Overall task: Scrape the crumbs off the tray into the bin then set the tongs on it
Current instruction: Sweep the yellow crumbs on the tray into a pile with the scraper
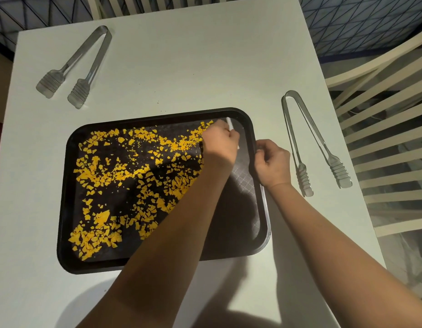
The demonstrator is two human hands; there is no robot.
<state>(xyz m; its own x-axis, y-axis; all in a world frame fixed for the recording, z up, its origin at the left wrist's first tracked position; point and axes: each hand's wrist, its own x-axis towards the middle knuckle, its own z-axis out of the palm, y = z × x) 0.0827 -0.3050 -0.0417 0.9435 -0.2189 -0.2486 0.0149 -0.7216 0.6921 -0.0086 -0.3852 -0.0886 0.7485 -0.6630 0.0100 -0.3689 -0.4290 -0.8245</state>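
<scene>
1. Crumbs (125,176) are lying scattered, yellow, over most of the black tray (63,209), which is sitting on the white table (181,67) straight in front of the person.
2. Left hand (219,143) is reaching across the tray to its far right corner, fingers curled round a thin white scraper (229,124) whose tip is showing just above the knuckles.
3. Right hand (272,164) is gripping the tray's right rim, fingers hooked over the edge, steadying it.
4. A strip of tray floor along the right side, between the two hands, is looking bare of crumbs (so the scraping seems to be only beginning, at that side).
5. Judging from this, the step in hand is gathering the crumbs; none has left the tray yet.
6. Next, the scraper is likely needing to sweep leftward or toward the near edge, pushing the crumbs into one heap while the right hand is keeping the tray from sliding.
7. No bin is showing in view, so the tray will probably have to be carried or tipped over the table's edge.
8. Tongs (311,143) are lying just right of the tray; a second pair (75,67) is lying well apart at the far left.
</scene>
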